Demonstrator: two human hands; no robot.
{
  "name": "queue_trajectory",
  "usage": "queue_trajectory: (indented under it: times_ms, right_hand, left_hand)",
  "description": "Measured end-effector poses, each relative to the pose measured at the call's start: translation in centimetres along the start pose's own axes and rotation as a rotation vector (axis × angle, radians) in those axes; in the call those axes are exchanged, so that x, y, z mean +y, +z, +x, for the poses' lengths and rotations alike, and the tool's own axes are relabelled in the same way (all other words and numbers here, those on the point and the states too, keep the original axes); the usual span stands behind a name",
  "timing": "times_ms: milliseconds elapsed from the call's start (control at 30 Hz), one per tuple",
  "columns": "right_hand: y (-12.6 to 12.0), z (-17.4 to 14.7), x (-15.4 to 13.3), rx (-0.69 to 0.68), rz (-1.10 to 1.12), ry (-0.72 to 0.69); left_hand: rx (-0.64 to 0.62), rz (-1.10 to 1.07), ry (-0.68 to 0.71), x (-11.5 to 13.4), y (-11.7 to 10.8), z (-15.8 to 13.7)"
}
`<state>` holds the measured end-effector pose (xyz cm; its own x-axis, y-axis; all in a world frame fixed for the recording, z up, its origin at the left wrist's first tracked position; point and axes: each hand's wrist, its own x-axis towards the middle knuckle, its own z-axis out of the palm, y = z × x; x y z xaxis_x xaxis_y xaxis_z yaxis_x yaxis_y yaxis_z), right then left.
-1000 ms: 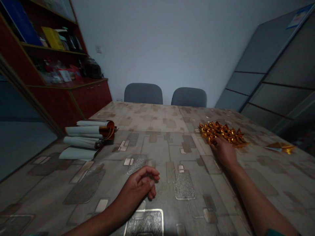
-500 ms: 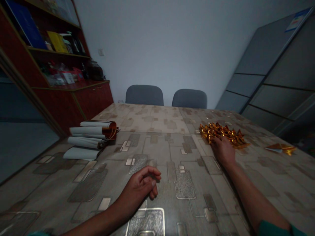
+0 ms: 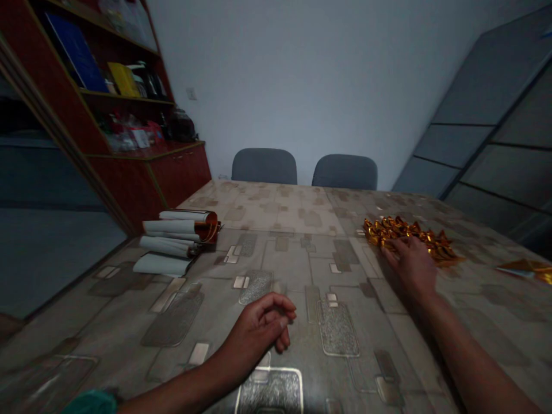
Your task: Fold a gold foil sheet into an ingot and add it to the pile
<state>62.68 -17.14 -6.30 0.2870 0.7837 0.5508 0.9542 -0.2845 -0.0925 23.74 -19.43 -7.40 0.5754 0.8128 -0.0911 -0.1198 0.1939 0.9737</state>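
My left hand (image 3: 264, 329) rests on its side on the table near the front middle. Its fingers are loosely bent, a little apart, with nothing in them. At the right, my right hand (image 3: 411, 267) reaches over the near edge of a cluster of shiny gold folded-foil pieces (image 3: 399, 230). Its fingers are spread and touch or hover just over the foil; I cannot tell which. No piece shows in its grasp. Farther right lies a separate gold foil piece (image 3: 528, 269). On the left side sits a stack of folded sheets (image 3: 168, 244), pale outside with gold-brown inside.
A patterned cloth covers the table (image 3: 284, 259). Behind its far edge stand two grey chairs (image 3: 264, 165). A red-brown cabinet (image 3: 142, 172) with loaded shelves is at the left, and a grey panelled cabinet (image 3: 457, 138) at the right.
The view has swung left, so everything sits farther right in the picture. My right hand's fingers are more spread over the foil cluster. My left hand keeps its place and pose.
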Motion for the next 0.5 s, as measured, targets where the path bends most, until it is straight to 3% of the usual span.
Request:
queue_trajectory:
  times_ms: [100,367,433,500]
  right_hand:
    - [-0.4,-0.8,-1.8,-0.032,0.111,-0.009]
    - [-0.7,-4.3,-8.7,-0.307,0.426,-0.133]
    - [-1.0,-4.7,-9.8,-0.329,0.465,-0.151]
    - [-1.2,-5.0,-10.5,-0.341,0.487,-0.171]
  left_hand:
    - [-0.005,0.047,-0.015,0.7,0.0,0.0]
    - [0.015,0.127,0.027,0.2,-0.7,0.5]
    - [0.022,0.201,0.064,1.0,-1.1,0.8]
    - [0.071,0.369,0.187,2.6,-1.7,1.2]
